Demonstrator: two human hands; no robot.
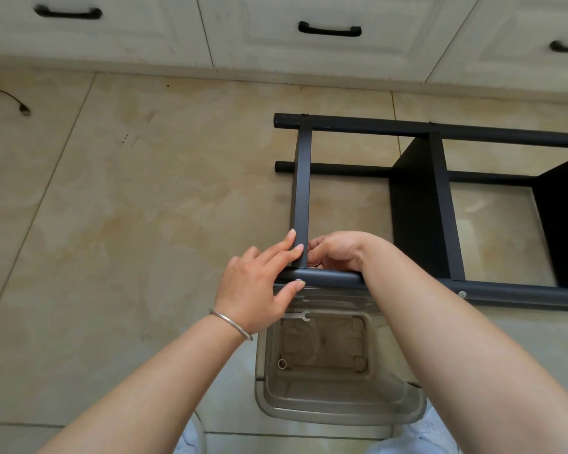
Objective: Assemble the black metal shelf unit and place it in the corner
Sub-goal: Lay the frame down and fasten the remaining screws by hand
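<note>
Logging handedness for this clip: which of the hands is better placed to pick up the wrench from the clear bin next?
Probably the left hand. It rests open on the crossbar and tube, just above the wrench in the clear bin. The right hand is curled behind the joint, apparently busy with it.

No readable text, labels or numbers anywhere (shelf frame included).

A home kitchen: beyond the hands [295, 270] runs a row of cream panelled cabinet doors [312, 31] with black bar handles [329, 29], standing on a glossy beige marbled tile floor [145, 208].
</note>
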